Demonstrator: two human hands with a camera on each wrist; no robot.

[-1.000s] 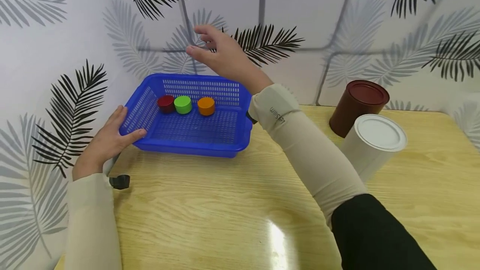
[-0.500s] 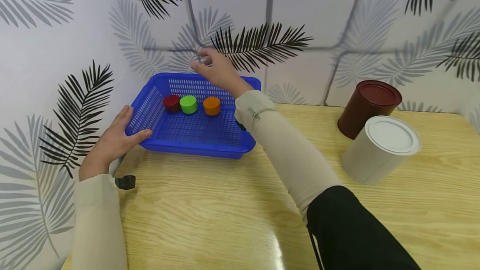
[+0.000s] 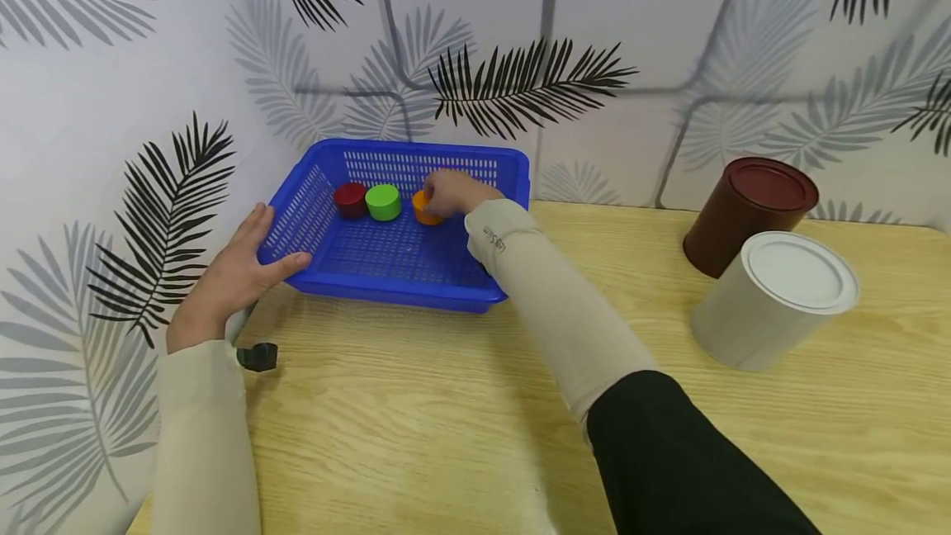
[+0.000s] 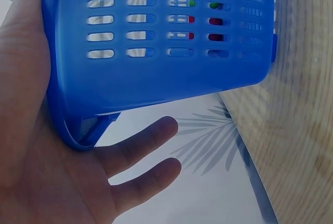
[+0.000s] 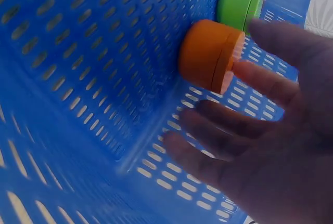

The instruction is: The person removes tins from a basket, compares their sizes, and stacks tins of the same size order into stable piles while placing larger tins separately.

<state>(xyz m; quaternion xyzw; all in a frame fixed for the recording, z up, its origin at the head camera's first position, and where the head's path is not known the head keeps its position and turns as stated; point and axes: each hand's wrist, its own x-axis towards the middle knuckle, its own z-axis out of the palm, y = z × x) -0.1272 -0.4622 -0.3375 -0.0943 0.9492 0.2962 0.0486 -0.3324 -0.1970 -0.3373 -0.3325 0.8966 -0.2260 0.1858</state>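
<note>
In the head view a blue plastic basket (image 3: 394, 294) with slotted walls stands on the wooden table. Along its back lie three small round lidded tubs: dark red (image 3: 349, 201), green (image 3: 383, 203) and orange (image 3: 421, 209). My left hand (image 3: 229, 281) rests at the basket's left end, thumb over the front rim. Two of its fingers (image 4: 145, 138) stretch out straight below the rim in the left wrist view. My right hand (image 3: 455, 191) is down inside the basket over the orange tub. The right wrist view shows its fingers spread, with the index fingertip right at the orange tub's lid.
A dark brown canister (image 3: 749, 217) and a white lidded canister (image 3: 773, 300) stand on the right of the table (image 3: 394, 419). A leaf-patterned cloth (image 3: 579, 15) hangs behind the table and down its left side.
My right hand has come down from above the back of the basket to the orange tub inside it. The left hand has kept its place at the basket's left end.
</note>
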